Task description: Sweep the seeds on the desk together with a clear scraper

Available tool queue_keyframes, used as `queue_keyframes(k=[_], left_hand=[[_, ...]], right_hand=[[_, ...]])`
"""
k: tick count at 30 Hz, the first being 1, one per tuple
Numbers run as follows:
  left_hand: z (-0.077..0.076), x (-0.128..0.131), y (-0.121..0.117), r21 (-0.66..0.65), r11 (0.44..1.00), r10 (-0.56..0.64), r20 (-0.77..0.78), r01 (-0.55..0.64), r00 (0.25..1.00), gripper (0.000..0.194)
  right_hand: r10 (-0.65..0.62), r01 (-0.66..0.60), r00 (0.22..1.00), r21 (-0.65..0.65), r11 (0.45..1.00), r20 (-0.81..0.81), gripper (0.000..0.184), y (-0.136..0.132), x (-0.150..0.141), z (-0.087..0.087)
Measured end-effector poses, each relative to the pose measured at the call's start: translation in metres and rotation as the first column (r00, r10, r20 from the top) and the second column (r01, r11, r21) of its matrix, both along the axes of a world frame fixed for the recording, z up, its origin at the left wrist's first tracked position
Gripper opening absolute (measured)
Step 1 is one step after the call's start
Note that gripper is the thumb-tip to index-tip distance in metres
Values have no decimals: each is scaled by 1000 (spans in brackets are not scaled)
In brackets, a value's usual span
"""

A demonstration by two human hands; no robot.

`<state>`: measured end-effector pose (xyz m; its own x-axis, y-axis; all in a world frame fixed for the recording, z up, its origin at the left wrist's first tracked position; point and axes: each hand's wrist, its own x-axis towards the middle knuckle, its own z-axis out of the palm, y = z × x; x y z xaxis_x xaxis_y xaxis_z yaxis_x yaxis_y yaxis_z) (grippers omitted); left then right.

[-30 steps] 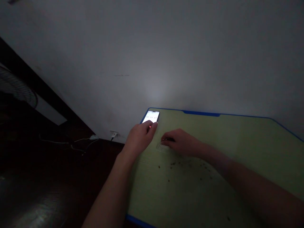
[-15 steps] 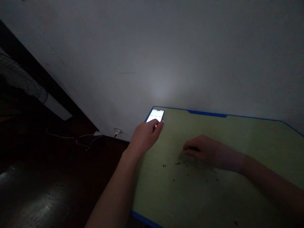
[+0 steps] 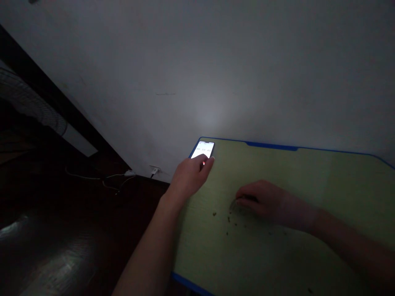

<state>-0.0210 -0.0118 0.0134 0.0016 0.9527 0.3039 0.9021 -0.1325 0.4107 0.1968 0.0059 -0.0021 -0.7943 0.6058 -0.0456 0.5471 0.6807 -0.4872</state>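
Observation:
At the table's far left corner, my left hand (image 3: 191, 174) is closed round the lower end of a lit phone (image 3: 203, 149). Its white screen shows running timer digits, and a red spot shows between my thumb and finger. My right hand (image 3: 261, 199) is low over the table, thumb and fingers pinched together. Under those fingertips is a faint, pale curved outline, too dim to name. Several small dark bits (image 3: 228, 219) lie scattered on the tabletop just left of and below this hand.
The pale green table (image 3: 308, 176) has a blue edge and stands against a grey-white wall (image 3: 247, 74). A plug (image 3: 155, 170) sits in the wall at left. White cables (image 3: 117, 176) and a fan (image 3: 37, 102) are in the dark area beyond.
My right hand has shifted slightly left and down, and some dark bits near it lie differently. The timer digits have advanced. My left hand keeps its place on the phone.

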Motion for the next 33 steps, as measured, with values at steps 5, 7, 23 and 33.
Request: queue_keyframes(k=[5, 7, 23, 33], left_hand=[[-1, 0, -1, 0, 1000, 0, -10, 0, 1000, 47], [-1, 1, -1, -1, 1000, 0, -16, 0, 1000, 48], [0, 3, -1, -5, 1000, -13, -18, 13, 1000, 47], [1, 4, -2, 3, 1000, -20, -16, 20, 1000, 46]], right_hand=[[18, -18, 1000, 0, 1000, -10, 24, 0, 1, -1], [1, -1, 1000, -3, 1000, -8, 24, 2, 4, 1], [58, -58, 998, -12, 998, -6, 23, 1, -1, -12], [4, -4, 1000, -11, 1000, -2, 23, 8, 6, -11]])
